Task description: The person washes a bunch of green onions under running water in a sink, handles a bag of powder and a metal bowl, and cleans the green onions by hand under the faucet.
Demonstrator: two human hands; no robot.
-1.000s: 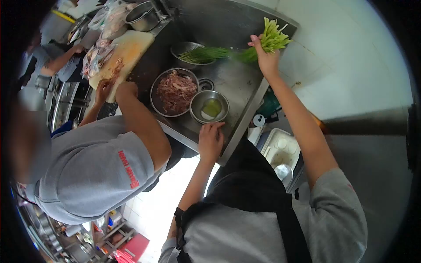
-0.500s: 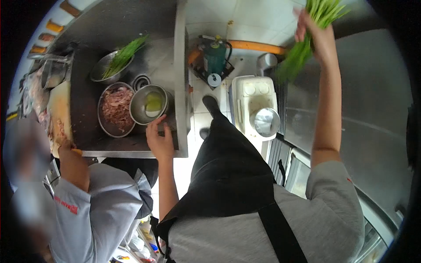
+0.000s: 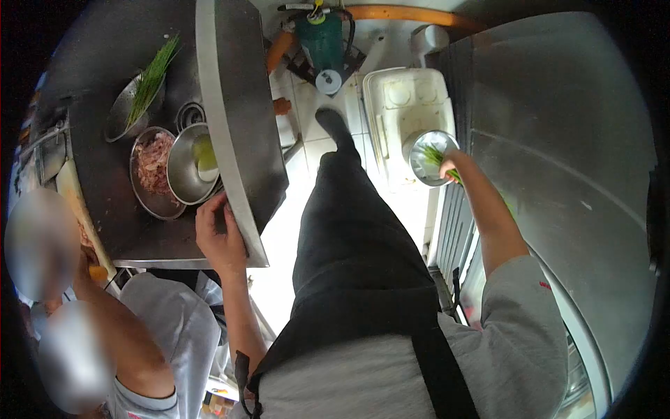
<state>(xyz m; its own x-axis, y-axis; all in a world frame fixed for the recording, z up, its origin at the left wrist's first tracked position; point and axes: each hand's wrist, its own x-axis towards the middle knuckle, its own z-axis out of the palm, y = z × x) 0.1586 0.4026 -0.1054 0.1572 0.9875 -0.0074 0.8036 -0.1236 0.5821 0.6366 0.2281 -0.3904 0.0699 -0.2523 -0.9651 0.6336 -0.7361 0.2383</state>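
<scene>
My right hand (image 3: 452, 164) is closed on a bunch of long, thin green stalks (image 3: 433, 153), chives or scallions by their look. Their front ends are inside a metal bowl (image 3: 413, 162) on a white cooler box. Part of the bunch trails behind my wrist, hidden by the forearm. My left hand (image 3: 222, 237) is at the sink's steel rim (image 3: 237, 202), fingers bent and thumb apart, with nothing seen in it. Just beyond those fingers is a steel bowl (image 3: 183, 183) with a yellow-green content, overlapping a bowl of chopped raw meat (image 3: 153, 164).
More green stalks (image 3: 150, 84) lie across a bowl at the sink's far side. A co-worker's arm (image 3: 122, 342) is at a cutting board (image 3: 77, 199) on the left. The white cooler box (image 3: 398, 98) and a green gas cylinder (image 3: 319, 42) stand on the floor; a steel cabinet (image 3: 558, 140) is at right.
My right hand has brought the green stalks down from the upper right into the bowl on the cooler. My left hand's fingers have bent in at the sink rim. The view has turned rightward.
</scene>
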